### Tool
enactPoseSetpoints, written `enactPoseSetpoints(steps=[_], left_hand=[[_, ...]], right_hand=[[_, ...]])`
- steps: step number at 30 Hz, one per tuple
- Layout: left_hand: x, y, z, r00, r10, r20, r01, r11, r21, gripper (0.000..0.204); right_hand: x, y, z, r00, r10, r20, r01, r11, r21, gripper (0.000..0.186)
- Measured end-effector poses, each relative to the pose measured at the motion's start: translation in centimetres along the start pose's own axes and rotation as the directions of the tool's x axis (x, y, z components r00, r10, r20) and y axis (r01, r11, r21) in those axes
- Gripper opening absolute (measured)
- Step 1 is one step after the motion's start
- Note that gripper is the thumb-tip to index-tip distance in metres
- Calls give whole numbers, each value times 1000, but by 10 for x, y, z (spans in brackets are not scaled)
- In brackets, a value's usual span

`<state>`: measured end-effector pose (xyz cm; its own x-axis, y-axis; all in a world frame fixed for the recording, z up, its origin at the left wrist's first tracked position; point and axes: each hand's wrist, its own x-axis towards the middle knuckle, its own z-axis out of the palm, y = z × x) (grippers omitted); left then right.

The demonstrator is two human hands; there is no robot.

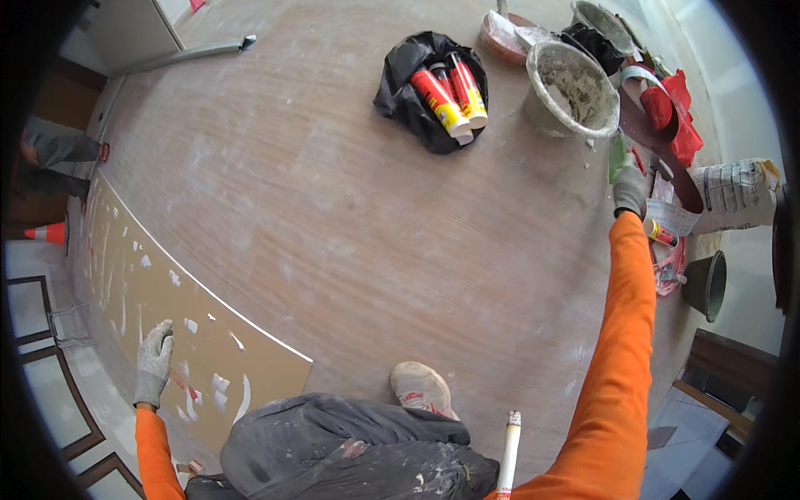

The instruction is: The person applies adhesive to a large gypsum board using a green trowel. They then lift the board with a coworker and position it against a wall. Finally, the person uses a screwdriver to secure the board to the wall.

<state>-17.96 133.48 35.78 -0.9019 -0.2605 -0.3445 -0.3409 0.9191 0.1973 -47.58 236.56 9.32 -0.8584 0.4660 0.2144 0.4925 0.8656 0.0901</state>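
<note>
My right hand [629, 182], gloved in grey, reaches to the cluttered right side, closed on a green tool [617, 160], perhaps a scraper, beside a red-handled item [638, 159] and a mixing bucket [546, 117]. My left hand [154, 360], also gloved, is over a tan board [217, 325] marked with white smears. Its fingers are curled together; whether anything is inside them is hidden. A cigarette [508, 454] juts up from the bottom edge, close to the camera.
A black bag [396, 92] of red-and-yellow tubes lies ahead on the wood floor [317, 183]. Red plastic [679, 125], a paper sack [729, 196] and a dark bucket [704, 287] crowd the right wall. A person's legs [62, 146], traffic cone [46, 233] and metal channel [192, 54] are leftward.
</note>
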Motion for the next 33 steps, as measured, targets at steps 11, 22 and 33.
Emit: enactPoseSetpoints(steps=[11, 22, 33], left_hand=[[0, 128, 20, 894, 254, 369, -182, 958, -221, 55], [-31, 139, 53, 889, 351, 294, -96, 770, -630, 56], [-69, 86, 80, 842, 470, 265, -229, 757, -612, 59]], right_hand=[[-345, -161, -186, 640, -461, 615, -634, 136, 761, 46], [-438, -425, -338, -26, -973, 230, -178, 231, 956, 42], [-442, -554, -455, -659, -658, 364, 356, 154, 922, 58]])
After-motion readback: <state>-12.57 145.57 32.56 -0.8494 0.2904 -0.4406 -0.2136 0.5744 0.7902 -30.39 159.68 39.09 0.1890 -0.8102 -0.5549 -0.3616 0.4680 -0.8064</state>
